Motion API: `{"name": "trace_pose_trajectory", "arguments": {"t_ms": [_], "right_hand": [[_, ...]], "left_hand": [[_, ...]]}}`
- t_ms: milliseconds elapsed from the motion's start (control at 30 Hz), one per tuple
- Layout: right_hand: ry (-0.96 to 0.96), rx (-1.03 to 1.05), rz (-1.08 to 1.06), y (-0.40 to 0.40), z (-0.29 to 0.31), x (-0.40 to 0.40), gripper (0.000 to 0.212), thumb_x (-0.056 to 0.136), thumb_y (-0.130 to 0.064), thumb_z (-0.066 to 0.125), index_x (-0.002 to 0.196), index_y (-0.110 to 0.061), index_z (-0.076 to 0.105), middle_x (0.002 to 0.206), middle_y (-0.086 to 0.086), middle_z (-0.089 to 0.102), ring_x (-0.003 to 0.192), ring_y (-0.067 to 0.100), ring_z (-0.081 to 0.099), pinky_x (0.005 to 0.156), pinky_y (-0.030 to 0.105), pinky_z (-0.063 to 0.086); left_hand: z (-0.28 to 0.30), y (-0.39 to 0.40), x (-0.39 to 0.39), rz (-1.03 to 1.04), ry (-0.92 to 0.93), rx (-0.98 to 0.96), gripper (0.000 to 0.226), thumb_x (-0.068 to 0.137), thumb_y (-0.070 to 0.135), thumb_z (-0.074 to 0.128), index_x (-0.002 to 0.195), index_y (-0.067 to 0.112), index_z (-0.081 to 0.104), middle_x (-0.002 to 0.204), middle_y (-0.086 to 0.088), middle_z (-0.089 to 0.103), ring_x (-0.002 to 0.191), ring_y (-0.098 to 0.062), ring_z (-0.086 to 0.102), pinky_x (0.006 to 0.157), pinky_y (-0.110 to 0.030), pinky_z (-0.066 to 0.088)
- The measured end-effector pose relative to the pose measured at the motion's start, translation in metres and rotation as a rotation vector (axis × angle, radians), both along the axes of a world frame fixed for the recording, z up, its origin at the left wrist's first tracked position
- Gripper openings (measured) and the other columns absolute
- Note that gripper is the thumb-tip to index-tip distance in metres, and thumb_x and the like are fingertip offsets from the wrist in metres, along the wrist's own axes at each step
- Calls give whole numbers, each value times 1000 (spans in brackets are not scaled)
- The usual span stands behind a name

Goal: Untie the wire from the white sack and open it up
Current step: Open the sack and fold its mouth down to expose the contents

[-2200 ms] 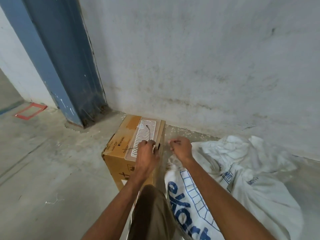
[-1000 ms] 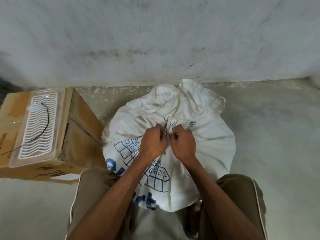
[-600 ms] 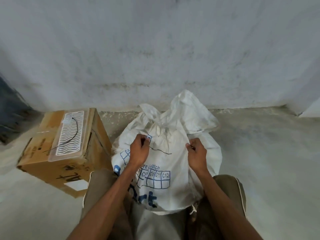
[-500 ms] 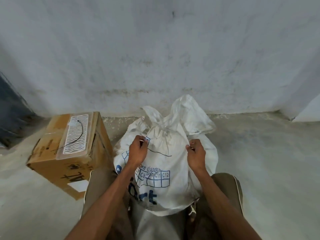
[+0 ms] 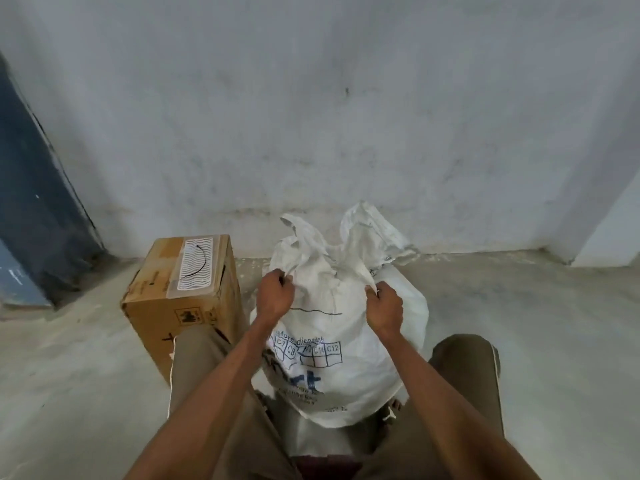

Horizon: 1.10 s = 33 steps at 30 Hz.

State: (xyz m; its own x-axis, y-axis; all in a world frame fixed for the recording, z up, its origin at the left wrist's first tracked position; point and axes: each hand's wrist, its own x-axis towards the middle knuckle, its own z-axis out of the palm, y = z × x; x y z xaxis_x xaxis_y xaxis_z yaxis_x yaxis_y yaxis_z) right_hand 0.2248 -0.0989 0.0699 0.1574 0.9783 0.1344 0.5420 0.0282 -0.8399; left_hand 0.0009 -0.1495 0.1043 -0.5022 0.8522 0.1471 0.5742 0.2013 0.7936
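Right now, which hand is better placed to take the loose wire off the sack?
The left hand. The dark wire starts just beside it on the white sack; the right hand grips the sack's mouth farther away.

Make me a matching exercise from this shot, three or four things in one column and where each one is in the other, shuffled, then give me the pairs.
Things:
1. left hand
2. right hand
3. cardboard box
4. black wire

Places:
A. lying across the front of the white sack
B. gripping the sack's mouth on the box side
C. on the floor, left of the sack
D. gripping the sack's mouth on the far side from the box

Pairs: 1-B, 2-D, 3-C, 4-A
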Motion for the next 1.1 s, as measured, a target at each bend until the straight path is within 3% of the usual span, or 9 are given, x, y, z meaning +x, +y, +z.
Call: {"name": "trace_pose_trajectory", "arguments": {"t_ms": [100,167,267,500,600,667,800,967,1100], "right_hand": [[-25,-13,2,-6,1,6,6,94,-18,58,98,-13,59,90,1,64,90,31,65,67,34,42],[-50,27,45,-4,4,0,31,86,-8,59,116,-11,58,108,8,63,101,34,63,77,39,50],[-46,49,109,4,12,-13,54,86,-14,67,137,-11,52,130,10,59,118,34,58,94,44,48],[76,158,36,10,20,-9,6,88,-22,69,89,-21,63,83,-12,67,85,15,65,72,34,51],[80,147,57,11,23,-6,24,87,-32,72,81,-16,56,73,-3,63,71,20,64,61,37,49],[53,200,60,14,27,-5,43,84,-44,77,76,-11,51,66,3,59,59,17,56,54,36,45],[36,230,74,20,36,-5,51,80,-48,80,68,-16,42,56,-4,43,50,10,37,53,33,35],[88,262,54,26,36,15,59,72,-51,85,65,-11,42,56,-6,36,52,8,29,51,26,30],[84,243,-58,26,36,34,49,79,-51,80,71,-12,50,57,-3,50,52,12,45,56,32,41]], "left_hand": [[3,-8,-17,-85,-139,-7,29,96,5,48,121,14,58,84,-5,63,58,-15,55,48,-20,37],[1,-3,-20,-243,-142,-19,49,91,-2,44,133,19,57,89,-4,66,56,-15,54,49,-19,40],[1,10,-14,-377,-37,-53,53,88,-4,44,132,18,63,133,-6,64,92,-32,68,70,-31,48],[9,15,-4,-187,49,-158,35,78,19,56,113,23,57,118,-8,65,104,-31,62,89,-41,52],[18,13,10,-7,389,156,62,69,16,71,126,11,46,120,-15,50,110,-35,50,87,-47,48],[31,12,22,-62,563,383,78,66,18,74,137,9,44,135,-17,43,123,-36,45,95,-46,45],[50,33,33,-301,719,399,81,75,25,69,150,23,38,159,-5,30,145,-32,29,109,-43,31],[59,64,20,-353,770,373,33,88,12,65,120,11,62,134,-6,62,142,-32,40,117,-51,28],[64,63,-5,-335,749,225,20,92,20,62,109,10,62,98,-12,71,110,-32,62,115,-45,28]]}}
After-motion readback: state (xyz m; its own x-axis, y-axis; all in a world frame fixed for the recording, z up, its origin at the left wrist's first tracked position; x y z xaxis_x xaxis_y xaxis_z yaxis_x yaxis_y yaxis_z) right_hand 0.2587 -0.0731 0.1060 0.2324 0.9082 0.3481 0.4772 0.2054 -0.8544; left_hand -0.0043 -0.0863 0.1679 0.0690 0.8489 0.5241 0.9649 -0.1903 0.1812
